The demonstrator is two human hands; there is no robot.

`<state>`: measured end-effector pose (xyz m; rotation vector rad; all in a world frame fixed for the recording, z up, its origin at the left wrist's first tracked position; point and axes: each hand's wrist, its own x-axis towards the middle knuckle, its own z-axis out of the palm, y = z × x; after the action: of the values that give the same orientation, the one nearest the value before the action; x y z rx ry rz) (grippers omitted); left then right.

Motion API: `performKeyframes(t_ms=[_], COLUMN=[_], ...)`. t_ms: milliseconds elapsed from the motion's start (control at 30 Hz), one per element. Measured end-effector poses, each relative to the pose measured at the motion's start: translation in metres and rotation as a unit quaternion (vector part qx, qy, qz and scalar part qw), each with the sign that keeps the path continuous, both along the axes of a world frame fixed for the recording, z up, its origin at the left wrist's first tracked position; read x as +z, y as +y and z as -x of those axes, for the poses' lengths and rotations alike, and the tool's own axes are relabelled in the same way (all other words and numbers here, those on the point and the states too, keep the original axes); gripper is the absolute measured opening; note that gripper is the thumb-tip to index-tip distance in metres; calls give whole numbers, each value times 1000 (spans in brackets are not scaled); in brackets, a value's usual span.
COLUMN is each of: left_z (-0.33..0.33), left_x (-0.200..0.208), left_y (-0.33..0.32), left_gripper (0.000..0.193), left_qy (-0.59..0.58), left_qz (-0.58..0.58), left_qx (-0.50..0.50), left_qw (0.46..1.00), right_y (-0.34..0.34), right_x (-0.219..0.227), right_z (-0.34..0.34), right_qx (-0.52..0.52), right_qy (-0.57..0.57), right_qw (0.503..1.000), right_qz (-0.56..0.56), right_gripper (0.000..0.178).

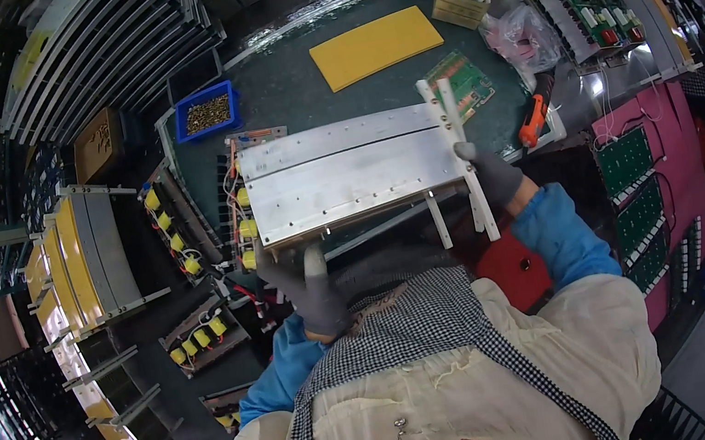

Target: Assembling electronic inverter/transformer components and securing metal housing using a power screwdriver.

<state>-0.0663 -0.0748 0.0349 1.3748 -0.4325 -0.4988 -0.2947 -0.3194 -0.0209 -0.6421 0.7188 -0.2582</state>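
Note:
A silver metal heatsink-like block [345, 175] with rows of small holes is held in front of me, above the green bench. Under its near left edge, my left hand [309, 297] in a grey glove grips it from below, most fingers hidden. At its right end, my right hand [493, 176], also gloved in grey, is closed round the end beside two pale upright bars [453, 138]. Another pale bar [439, 222] sticks out from the near side. Past the block's left end sits a circuit assembly with yellow coils [246, 230].
A blue bin of brass screws [209, 113] stands back left. Farther along the bench lie a yellow sheet [375, 46], a green circuit board [462, 82] and an orange-handled power screwdriver [535, 119]. Coil boards [172, 227] and stacked panels [85, 265] stand left; pink-backed boards [629, 174] right.

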Motion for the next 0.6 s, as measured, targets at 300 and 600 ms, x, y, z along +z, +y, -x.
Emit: performKeyframes(t_ms=[300, 600], left_z=[70, 88], left_x=[-39, -95], left_y=[-6, 4], left_gripper=[61, 61], left_qy=[95, 68], left_qz=[33, 46], left_qx=[146, 123], left_qw=[984, 989], right_y=[-55, -74], right_x=[-16, -27], right_z=[15, 19], right_qx=[157, 132], right_qy=[34, 24], right_qw=[987, 980], right_qz=[14, 148], right_gripper=[56, 63])
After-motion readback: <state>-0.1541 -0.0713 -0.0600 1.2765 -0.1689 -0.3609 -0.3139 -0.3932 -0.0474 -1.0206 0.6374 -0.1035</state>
